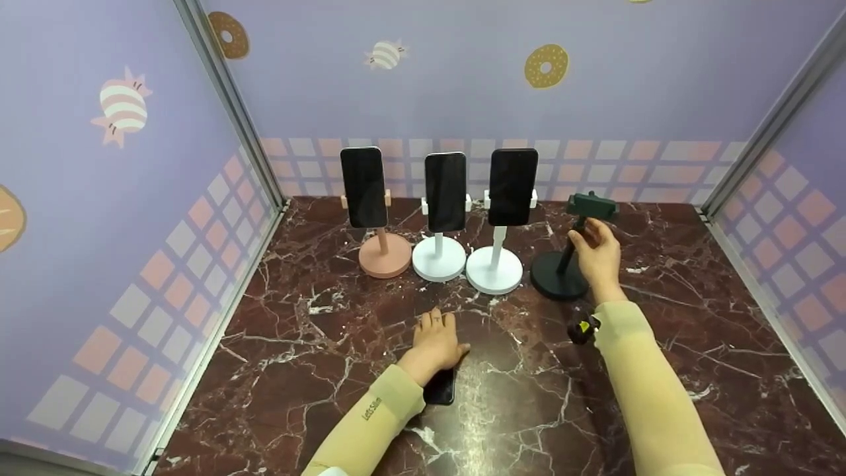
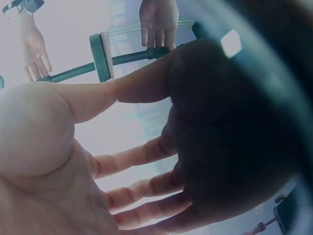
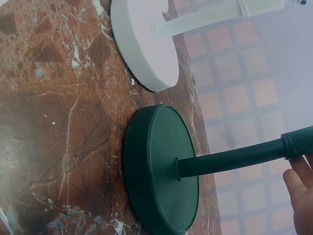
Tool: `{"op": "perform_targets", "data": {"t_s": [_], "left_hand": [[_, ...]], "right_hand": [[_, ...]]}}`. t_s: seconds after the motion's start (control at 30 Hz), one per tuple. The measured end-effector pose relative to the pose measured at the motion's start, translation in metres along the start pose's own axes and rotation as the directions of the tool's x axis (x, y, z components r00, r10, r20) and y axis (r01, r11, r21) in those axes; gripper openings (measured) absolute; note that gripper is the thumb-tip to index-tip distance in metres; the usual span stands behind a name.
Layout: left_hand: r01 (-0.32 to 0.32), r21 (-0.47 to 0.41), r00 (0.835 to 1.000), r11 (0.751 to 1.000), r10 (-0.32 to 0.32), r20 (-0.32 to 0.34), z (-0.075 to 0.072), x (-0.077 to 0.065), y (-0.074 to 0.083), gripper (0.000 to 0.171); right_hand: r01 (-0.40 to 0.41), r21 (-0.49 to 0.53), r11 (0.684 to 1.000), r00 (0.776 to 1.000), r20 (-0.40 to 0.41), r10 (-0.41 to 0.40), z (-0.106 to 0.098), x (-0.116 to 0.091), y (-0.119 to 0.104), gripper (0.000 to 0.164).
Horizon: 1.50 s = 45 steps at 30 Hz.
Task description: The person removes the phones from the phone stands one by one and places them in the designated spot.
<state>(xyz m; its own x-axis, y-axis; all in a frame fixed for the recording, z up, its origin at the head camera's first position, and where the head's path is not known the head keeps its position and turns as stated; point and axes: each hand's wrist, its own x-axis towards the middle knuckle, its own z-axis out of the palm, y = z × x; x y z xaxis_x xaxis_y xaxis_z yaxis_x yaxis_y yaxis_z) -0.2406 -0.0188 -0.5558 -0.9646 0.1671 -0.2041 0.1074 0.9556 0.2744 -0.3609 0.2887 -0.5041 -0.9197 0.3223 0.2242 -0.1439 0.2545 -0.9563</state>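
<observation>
Dk green stand [image 3: 161, 169] at R hand [image 1: 600, 261]; 2 white stands [image 1: 494, 271] just left of that hand, then a pink stand [image 1: 385, 256]. Phones [image 1: 513, 187] on those w/ blk fronts; phone under L hand [image 1: 436, 342] also blk [image 1: 442, 390]. Sleeves [image 1: 651, 377] behind both hands pale yellow, dk lettering [image 1: 372, 408] on L one. Table [image 1: 284, 377] under hands dk red-brown w/ white veins. Wall [image 1: 462, 92] beyond hands lilac w/ pink + white squares [image 3: 237, 100].

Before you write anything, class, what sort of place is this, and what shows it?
Probably a booth or staged workspace, though its exact use is unclear. Cartoon-printed wall panels stand on three sides, metal posts run up the corners, and phone stands are lined up toward the back.
</observation>
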Motion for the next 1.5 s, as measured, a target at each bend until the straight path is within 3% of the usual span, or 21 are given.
{"op": "perform_targets", "data": {"t_s": [0.2, 0.57, 0.77, 0.97, 1.1, 1.2, 1.37, 1.43, 1.5], "left_hand": [[0.007, 0.030, 1.000, 1.000, -0.008, 0.018, -0.008, -0.003, 0.003, 0.074], [-0.005, 0.037, 1.000, 0.999, 0.006, -0.023, -0.030, -0.008, 0.018, 0.077], [-0.055, 0.009, 0.990, 0.998, 0.056, -0.127, -0.047, -0.014, 0.028, 0.074], [-0.158, -0.115, 0.950, 0.981, 0.119, -0.289, -0.063, -0.014, 0.039, 0.060], [-0.232, -0.273, 0.929, 0.933, 0.130, -0.346, -0.068, -0.007, 0.046, 0.054], [-0.288, -0.385, 0.908, 0.877, 0.122, -0.402, -0.070, 0.001, 0.051, 0.050], [-0.414, -0.513, 0.834, 0.752, 0.089, -0.544, -0.080, 0.013, 0.063, 0.047], [-0.439, -0.546, 0.818, 0.713, 0.066, -0.572, -0.085, 0.018, 0.068, 0.047], [-0.450, -0.579, 0.812, 0.680, 0.042, -0.582, -0.089, 0.024, 0.073, 0.049]], "right_hand": [[0.010, -0.008, 1.000, 1.000, -0.007, -0.010, -0.001, -0.008, 0.004, 0.054], [0.107, 0.043, 0.993, 0.984, -0.145, -0.100, 0.007, -0.025, 0.005, 0.045], [0.149, 0.014, 0.989, 0.975, -0.169, -0.144, 0.010, -0.034, 0.004, 0.041], [0.227, -0.046, 0.973, 0.946, -0.228, -0.231, 0.016, -0.041, 0.006, 0.035], [0.326, -0.066, 0.943, 0.908, -0.257, -0.332, 0.026, -0.045, 0.007, 0.027], [0.377, -0.059, 0.924, 0.893, -0.243, -0.380, 0.035, -0.048, 0.005, 0.024], [0.359, -0.002, 0.933, 0.921, -0.161, -0.354, 0.046, -0.058, -0.022, 0.026], [0.339, 0.031, 0.940, 0.935, -0.116, -0.334, 0.048, -0.063, -0.039, 0.027], [0.316, 0.053, 0.947, 0.947, -0.076, -0.312, 0.050, -0.068, -0.057, 0.028]]}}
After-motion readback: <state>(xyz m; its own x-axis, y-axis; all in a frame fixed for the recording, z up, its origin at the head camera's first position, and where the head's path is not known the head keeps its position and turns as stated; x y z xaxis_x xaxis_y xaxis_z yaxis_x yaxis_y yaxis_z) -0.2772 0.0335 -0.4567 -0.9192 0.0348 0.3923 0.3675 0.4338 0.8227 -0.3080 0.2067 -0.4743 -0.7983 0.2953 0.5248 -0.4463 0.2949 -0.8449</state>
